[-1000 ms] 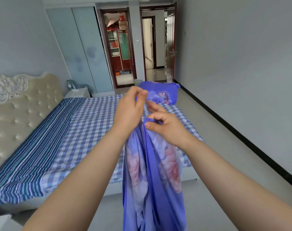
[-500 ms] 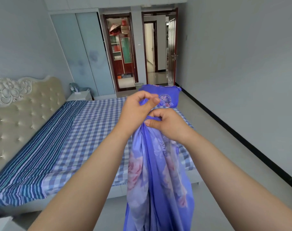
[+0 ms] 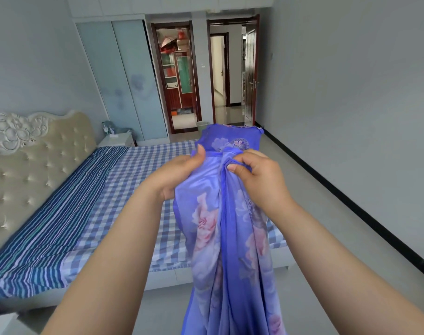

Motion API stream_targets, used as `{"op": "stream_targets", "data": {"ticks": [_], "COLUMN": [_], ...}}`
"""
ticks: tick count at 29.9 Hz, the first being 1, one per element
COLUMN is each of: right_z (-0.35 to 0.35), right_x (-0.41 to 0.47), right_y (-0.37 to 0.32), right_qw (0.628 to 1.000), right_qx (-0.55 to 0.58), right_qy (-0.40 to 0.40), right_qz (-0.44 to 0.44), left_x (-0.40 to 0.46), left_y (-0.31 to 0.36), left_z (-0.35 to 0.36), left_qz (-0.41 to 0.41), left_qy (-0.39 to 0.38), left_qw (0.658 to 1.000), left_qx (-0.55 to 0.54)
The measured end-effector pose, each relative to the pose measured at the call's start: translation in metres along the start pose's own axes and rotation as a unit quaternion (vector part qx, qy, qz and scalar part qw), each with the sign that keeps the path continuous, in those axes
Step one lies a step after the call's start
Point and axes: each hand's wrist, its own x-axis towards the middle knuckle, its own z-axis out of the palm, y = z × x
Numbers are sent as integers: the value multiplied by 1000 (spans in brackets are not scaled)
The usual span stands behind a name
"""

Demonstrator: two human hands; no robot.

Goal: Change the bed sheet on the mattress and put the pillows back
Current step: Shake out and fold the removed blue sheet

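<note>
Both hands grip the top edge of a thin, glossy purple floral sheet (image 3: 220,238): left hand (image 3: 179,176) under the spread cloth, right hand (image 3: 259,180) pinching a bunched fold. The sheet hangs vertically, long axis up-down, before the bed's foot. The mattress (image 3: 90,209) carries blue checked and striped fabric.

Head view, forward-down, over bed (image 3: 90,209)

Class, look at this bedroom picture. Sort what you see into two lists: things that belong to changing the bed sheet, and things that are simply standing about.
Belongs to the job:
floral sheet, gripped by left hand and right hand
mattress, covered in checked and striped cloth
floral pillow at the bed's far corner

Standing about:
nightstand
waste bin
wardrobe
</note>
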Motion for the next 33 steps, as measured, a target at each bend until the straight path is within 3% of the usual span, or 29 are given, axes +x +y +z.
{"op": "stream_targets", "data": {"ticks": [6,10,12,15,20,29,33], "right_z": [-5,-10,-14,-12,-11,-23,-30], "right_x": [0,-2,2,8,5,16,19], "right_y": [4,-2,-15,-26,-21,-16,-15], "right_qw": [999,992,997,999,986,977,967], "right_qx": [3,-94,-42,16,126,139,178], "right_qy": [0,77,43,-34,-11,-34,-64], "right_qz": [40,-24,-40,18,109,156,172], "left_x": [-2,3,4,-2,-4,-11,-12], "left_y": [-1,12,13,11,5,3,3], "left_z": [-6,10,28,54,60,60,61], "left_qz": [92,109,120,114,102,154,190], "left_qy": [-3,144,173,131,61,12,15], "left_qw": [990,981,977,984,988,980,980], "left_qx": [-105,-65,-31,-44,-94,-121,-53]}}
